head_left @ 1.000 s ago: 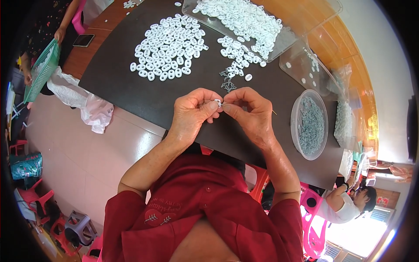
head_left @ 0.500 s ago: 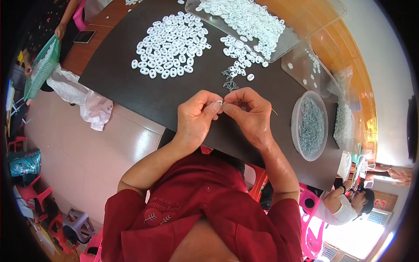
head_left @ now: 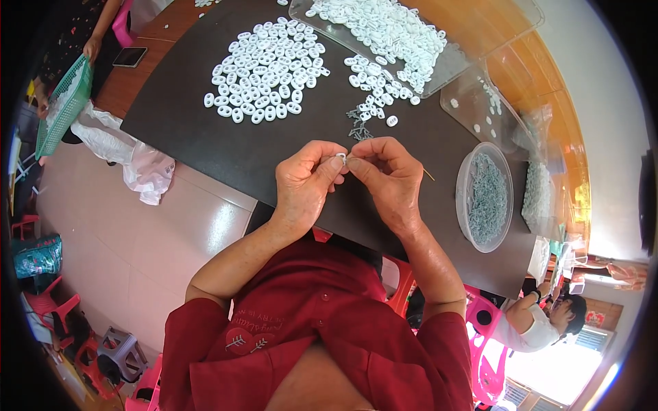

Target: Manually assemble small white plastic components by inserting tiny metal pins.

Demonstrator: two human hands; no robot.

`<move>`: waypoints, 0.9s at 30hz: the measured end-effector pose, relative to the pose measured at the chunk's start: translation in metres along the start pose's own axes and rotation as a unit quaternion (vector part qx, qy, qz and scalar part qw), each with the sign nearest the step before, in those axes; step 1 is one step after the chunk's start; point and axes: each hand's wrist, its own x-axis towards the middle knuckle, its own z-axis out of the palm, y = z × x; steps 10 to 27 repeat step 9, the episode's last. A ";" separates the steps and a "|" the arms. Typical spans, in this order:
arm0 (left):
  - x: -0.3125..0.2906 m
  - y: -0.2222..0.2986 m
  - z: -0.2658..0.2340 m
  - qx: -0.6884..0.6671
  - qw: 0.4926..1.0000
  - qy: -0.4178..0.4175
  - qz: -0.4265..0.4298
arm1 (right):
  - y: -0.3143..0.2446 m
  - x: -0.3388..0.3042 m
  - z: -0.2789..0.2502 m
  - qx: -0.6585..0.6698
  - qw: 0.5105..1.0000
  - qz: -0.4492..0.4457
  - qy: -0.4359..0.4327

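Observation:
Both hands meet over the near edge of the dark table (head_left: 205,140). My left hand (head_left: 300,186) is closed in a pinch on a small white oval piece (head_left: 342,157), which shows at the thumb tip. Right against it, my right hand (head_left: 392,183) has thumb and forefinger pressed together; what they grip is hidden. A thin yellow stick (head_left: 429,175) pokes out beyond the right hand, and I cannot tell whether that hand holds it. Just past my fingertips lie small grey pins (head_left: 359,129) and a loose group of white oval pieces (head_left: 377,82).
White ovals with holes (head_left: 264,72) cover the table's far left. Behind stands a clear tray (head_left: 456,68) heaped with white pieces. A round plastic bowl (head_left: 463,219) of grey pins sits at right. At far left a person holds a green basket (head_left: 49,140); another person (head_left: 531,325) sits lower right.
My hands stay together in almost the same pinch. A little more of the white oval piece shows between the fingertips. The view has shifted very slightly.

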 end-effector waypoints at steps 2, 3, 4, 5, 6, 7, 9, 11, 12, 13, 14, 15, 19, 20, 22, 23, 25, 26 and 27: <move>0.000 0.000 0.001 0.005 1.000 0.005 -0.002 | 0.000 0.000 0.002 -0.012 1.000 -0.002 0.010; 0.000 0.000 0.001 0.011 1.000 0.010 -0.004 | 0.001 0.000 0.002 -0.012 1.000 -0.002 0.010; -0.001 -0.001 0.002 0.011 1.000 0.010 -0.004 | 0.003 0.000 0.003 -0.017 1.000 -0.008 0.015; -0.001 -0.002 0.003 0.014 1.000 0.016 0.004 | 0.004 0.000 0.004 -0.022 0.999 -0.015 0.020; -0.002 -0.003 0.004 0.018 1.000 0.021 0.013 | 0.004 0.000 0.005 -0.022 0.999 -0.014 0.020; -0.001 -0.005 0.003 0.017 1.000 0.021 0.013 | 0.004 -0.001 0.007 -0.045 0.998 -0.015 0.031; -0.001 -0.007 0.002 0.140 0.988 0.029 0.051 | 0.003 -0.001 0.008 -0.068 0.997 -0.015 0.042; -0.001 -0.007 0.002 0.140 0.988 0.029 0.051 | 0.003 -0.001 0.008 -0.068 0.997 -0.015 0.042; -0.001 -0.007 0.002 0.140 0.988 0.029 0.051 | 0.003 -0.001 0.008 -0.068 0.997 -0.015 0.042; -0.001 -0.007 0.002 0.140 0.988 0.029 0.051 | 0.003 -0.001 0.008 -0.068 0.997 -0.015 0.042; -0.001 -0.007 0.002 0.140 0.988 0.029 0.051 | 0.003 -0.001 0.008 -0.068 0.997 -0.015 0.042; -0.001 -0.007 0.002 0.140 0.988 0.029 0.051 | 0.003 -0.001 0.008 -0.068 0.997 -0.015 0.042; -0.001 -0.007 0.002 0.140 0.988 0.029 0.051 | 0.003 -0.001 0.008 -0.068 0.997 -0.015 0.042; -0.001 -0.007 0.002 0.140 0.988 0.029 0.051 | 0.003 -0.001 0.008 -0.068 0.997 -0.015 0.042; -0.001 -0.007 0.002 0.140 0.988 0.029 0.051 | 0.003 -0.001 0.008 -0.068 0.997 -0.015 0.042; -0.001 -0.007 0.002 0.140 0.988 0.029 0.051 | 0.003 -0.001 0.008 -0.068 0.997 -0.015 0.042; -0.001 -0.007 0.002 0.140 0.988 0.029 0.051 | 0.003 -0.001 0.008 -0.068 0.997 -0.015 0.042; -0.001 -0.007 0.002 0.140 0.988 0.029 0.051 | 0.003 -0.001 0.008 -0.068 0.997 -0.015 0.042; -0.001 -0.007 0.002 0.140 0.988 0.029 0.051 | 0.003 -0.001 0.008 -0.068 0.997 -0.015 0.042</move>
